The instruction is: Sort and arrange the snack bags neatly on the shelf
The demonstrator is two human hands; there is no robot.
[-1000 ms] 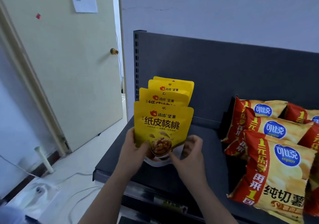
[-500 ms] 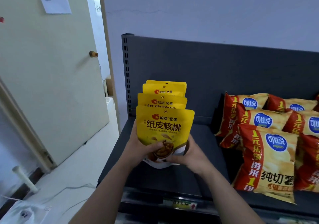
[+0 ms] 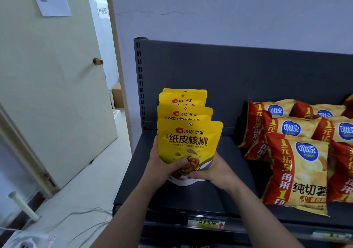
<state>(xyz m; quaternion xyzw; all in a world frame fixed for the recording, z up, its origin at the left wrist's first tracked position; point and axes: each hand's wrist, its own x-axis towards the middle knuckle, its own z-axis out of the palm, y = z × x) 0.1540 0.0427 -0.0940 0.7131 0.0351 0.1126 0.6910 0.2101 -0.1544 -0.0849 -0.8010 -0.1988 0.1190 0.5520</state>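
1. My left hand (image 3: 162, 168) grips the lower left of the front yellow glossy walnut pouch (image 3: 189, 142), thumb curled across its printed face and fingers hidden behind.
2. My right hand (image 3: 214, 171) pinches the pouch's lower right corner, thumb lying along the white bottom edge and fingers tucked out of sight behind it.
3. The pouch stands upright at the left end of the dark grey metal shelf (image 3: 225, 196); I cannot tell whether its base touches the deck.
4. Directly behind it, more matching yellow pouches (image 3: 184, 112) stand in a row toward the rear panel, their tops showing one above another.
5. To the right, apart from the pouches, red-and-gold potato chip bags (image 3: 298, 171) lean in overlapping rows.
6. Left of the shelf is a cream door (image 3: 53, 87) with a brass knob (image 3: 98, 61).
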